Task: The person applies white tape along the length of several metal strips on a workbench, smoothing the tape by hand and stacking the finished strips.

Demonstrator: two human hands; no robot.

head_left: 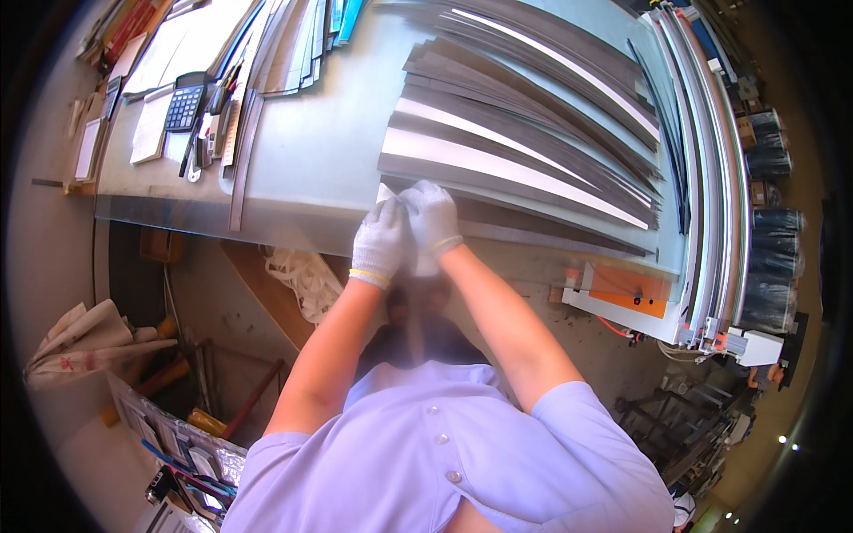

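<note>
At the tabletop's [311,151] near edge, the left hand [378,242] seems closed on a thin pale piece [384,192], best held evenly against bending, while the curled right hand [431,216] presses alongside, its hold impossible to tell.

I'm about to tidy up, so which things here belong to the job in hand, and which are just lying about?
Probably in use:
white-gloved left hand
white-gloved right hand
long flat white strips
long flat dark-grey strips

Probably lying about:
black rectangular calculator
loose white paper sheets
off-white tangled bundle, low down
</note>
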